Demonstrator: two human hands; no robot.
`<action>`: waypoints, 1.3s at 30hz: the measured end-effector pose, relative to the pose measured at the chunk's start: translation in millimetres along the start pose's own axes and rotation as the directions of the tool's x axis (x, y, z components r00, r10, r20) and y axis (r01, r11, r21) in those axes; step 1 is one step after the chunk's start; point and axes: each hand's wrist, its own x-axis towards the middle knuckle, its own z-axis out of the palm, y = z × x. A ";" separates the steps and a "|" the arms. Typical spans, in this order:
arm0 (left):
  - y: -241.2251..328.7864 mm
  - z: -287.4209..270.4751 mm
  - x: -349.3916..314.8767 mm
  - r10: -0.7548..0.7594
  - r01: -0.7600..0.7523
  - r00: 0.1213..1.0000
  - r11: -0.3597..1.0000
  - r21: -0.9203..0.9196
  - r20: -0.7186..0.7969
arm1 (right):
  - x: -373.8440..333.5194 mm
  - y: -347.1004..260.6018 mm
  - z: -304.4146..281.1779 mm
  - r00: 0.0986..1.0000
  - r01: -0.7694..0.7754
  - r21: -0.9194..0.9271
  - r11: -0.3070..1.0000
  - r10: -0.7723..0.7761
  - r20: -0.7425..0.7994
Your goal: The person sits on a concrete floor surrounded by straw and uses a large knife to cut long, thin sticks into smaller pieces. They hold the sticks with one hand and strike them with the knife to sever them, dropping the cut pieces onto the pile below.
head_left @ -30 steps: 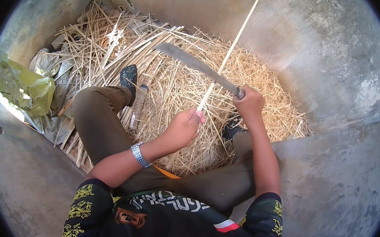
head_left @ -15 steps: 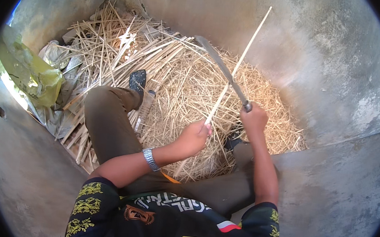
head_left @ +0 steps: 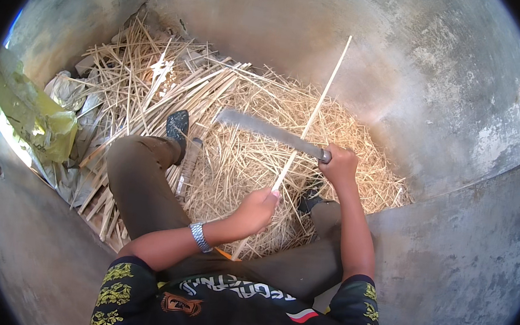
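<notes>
My left hand (head_left: 257,210) is closed around a long, thin, pale stick (head_left: 318,109), seemingly bamboo. Most of its length slants up and away to the right, and a short end shows below my fist. In my right hand (head_left: 341,166) is the handle of a machete (head_left: 263,127), its long grey blade lying across the stick with the tip to the left. Whether the edge touches the stick I cannot tell. Under both hands spreads a heap of straw-like shavings (head_left: 235,160).
A pile of split sticks (head_left: 154,100) lies at the far left, beside a yellow-green plastic sheet (head_left: 41,118). Next to my dark shoe (head_left: 178,125) rests a narrow wrapped object (head_left: 189,165). Stained concrete walls (head_left: 463,106) curve around me.
The machete has swung down and left from pointing steeply away, and now lies flatter across the stick. Both hands, with the stick, sit slightly lower in the view.
</notes>
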 end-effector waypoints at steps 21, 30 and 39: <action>-49.0 6.1 0.8 0.155 -0.156 0.988 0.947 0.282 0.026 | -35.6 111.7 -11.7 0.778 -0.617 -0.052 0.785 0.619 0.106; -44.6 15.8 6.9 0.084 -0.086 0.996 0.968 0.236 0.018 | -41.7 119.4 -8.8 0.514 -0.819 -0.176 0.545 0.835 0.196; -53.3 0.1 -6.2 0.019 -0.015 0.999 0.989 0.146 -0.030 | -53.9 111.7 12.9 0.879 -0.463 -0.080 0.883 0.469 0.082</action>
